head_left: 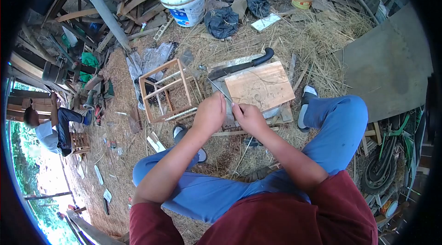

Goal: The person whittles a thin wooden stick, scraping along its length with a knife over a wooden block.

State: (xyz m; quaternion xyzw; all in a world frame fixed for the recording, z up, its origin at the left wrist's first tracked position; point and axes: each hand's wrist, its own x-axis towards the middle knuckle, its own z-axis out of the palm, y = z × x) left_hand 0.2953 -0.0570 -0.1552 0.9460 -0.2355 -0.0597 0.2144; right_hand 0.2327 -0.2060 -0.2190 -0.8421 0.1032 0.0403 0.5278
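My left hand (212, 113) and my right hand (248, 117) are close together in front of me, fingers closed. Between them runs a thin pale strip (218, 87), slanting up and left past my left hand; its material is too fine to make out. Just beyond my hands lies a square wooden board (260, 86) with dark marks on it. Along its far edge rests a machete (241, 66) with a black handle, its blade towards the left. A small open wooden frame (168, 90) made of slats stands left of my left hand.
Straw and shavings cover the ground. A white bucket (186, 8) and black plastic bags (221, 22) stand at the back, scrap timber at the far left. On the right are a large grey sheet (389, 61) and a motorcycle wheel (380, 171). Another person (48, 132) sits at the left.
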